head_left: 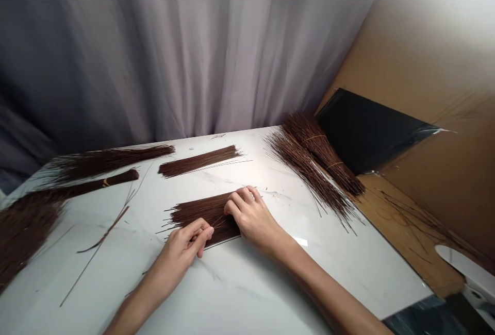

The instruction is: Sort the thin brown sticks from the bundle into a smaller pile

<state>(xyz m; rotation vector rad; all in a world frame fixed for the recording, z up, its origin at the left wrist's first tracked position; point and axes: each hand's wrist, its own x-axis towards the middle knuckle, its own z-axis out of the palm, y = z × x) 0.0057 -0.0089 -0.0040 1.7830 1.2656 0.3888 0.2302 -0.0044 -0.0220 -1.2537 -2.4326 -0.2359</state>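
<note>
Bare desk (348, 252) spreads from the right hand (250, 217) to the desk's right edge, with more open room on the near side. The flat twig bundle (199, 208) lies under both hands: the left hand's (184, 241) grip pinches one thin strand (218, 220), while the right's fingers curl over the bundle, their closure hidden. One short bundle (199, 161) lies behind, two longer bundles (311, 172) at right.
</note>
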